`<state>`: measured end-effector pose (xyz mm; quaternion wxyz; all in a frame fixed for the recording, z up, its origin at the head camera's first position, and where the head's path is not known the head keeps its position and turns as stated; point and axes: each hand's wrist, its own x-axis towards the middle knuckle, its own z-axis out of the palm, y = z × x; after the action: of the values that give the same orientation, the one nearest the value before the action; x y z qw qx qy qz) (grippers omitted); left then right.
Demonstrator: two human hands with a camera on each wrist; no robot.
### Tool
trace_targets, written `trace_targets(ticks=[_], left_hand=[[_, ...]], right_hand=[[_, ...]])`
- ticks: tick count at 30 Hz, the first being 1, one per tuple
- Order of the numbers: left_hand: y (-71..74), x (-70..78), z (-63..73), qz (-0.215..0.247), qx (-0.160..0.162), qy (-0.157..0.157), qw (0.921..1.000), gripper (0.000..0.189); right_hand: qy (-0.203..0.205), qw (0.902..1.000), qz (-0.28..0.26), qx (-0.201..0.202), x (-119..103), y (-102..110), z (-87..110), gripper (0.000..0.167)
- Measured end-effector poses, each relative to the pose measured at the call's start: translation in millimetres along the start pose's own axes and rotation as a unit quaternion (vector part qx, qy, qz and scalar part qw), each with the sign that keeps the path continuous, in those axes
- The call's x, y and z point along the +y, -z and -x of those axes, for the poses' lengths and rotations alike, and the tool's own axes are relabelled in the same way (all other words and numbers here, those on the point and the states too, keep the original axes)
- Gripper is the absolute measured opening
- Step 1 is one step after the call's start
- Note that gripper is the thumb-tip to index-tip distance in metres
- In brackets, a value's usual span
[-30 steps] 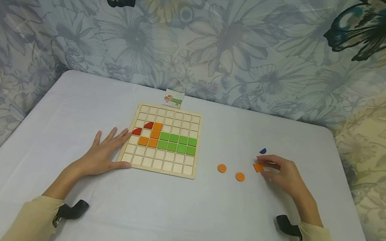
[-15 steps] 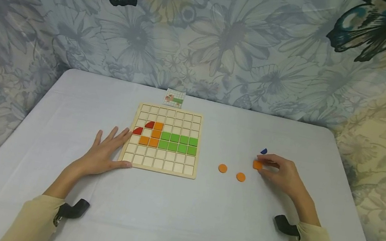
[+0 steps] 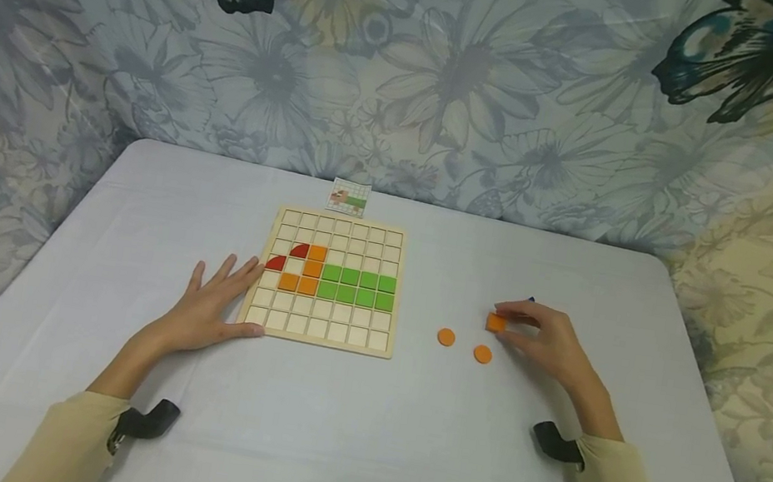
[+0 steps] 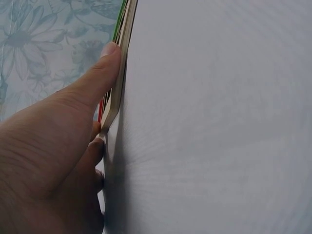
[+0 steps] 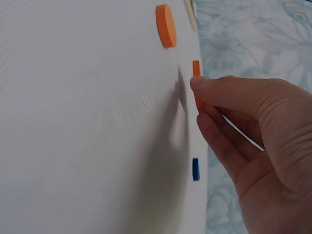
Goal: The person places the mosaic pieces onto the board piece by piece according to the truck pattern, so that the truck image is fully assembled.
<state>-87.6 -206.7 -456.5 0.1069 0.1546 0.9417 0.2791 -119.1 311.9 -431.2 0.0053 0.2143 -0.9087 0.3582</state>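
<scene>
In the head view a wooden grid board lies left of the table's middle, with red, orange and green tiles set in its cells. My left hand rests at the board's left edge, fingers spread and thumb on its near corner. The left wrist view shows the thumb against the board's side. Right of the board, my right hand pinches an orange square tile between thumb and fingers. From the right wrist, the tile appears edge-on, held above the table.
Two orange round tiles, one nearer the board and one nearer the right hand, lie on the white table. A blue tile lies beyond the right hand. A small pattern card stands behind the board.
My right hand has turned the orange square tile and carried it left, away from the blue tile, which the hand now mostly covers. The left hand stays at the board.
</scene>
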Motion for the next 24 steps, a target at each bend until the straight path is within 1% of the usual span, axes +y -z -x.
trace_targets(ticks=[6,10,15,20,24], left_hand=[[0.3,-0.5,0.2,-0.002,0.0,-0.002,1.0,0.106],[-0.3,-1.6,-0.1,-0.001,-0.002,0.001,1.0,0.106],[0.1,-1.8,0.3,-0.002,-0.001,0.001,1.0,0.107],[0.2,-1.3,0.0,0.0,-0.001,-0.002,1.0,0.107],[0.2,-0.6,0.0,0.001,-0.001,-0.002,1.0,0.106]], right_hand=[[0.022,0.9997,0.001,-0.009,-10,-5,-10.6,0.039],[0.03,0.9993,-0.015,-0.015,-16,-10,-18.5,0.038],[0.028,0.9986,-0.026,-0.036,-26,-15,-29.6,0.036],[0.019,0.9981,-0.032,-0.049,-39,-21,-39.9,0.034],[0.016,0.9976,-0.036,-0.058,-45,-29,-47.0,0.033]])
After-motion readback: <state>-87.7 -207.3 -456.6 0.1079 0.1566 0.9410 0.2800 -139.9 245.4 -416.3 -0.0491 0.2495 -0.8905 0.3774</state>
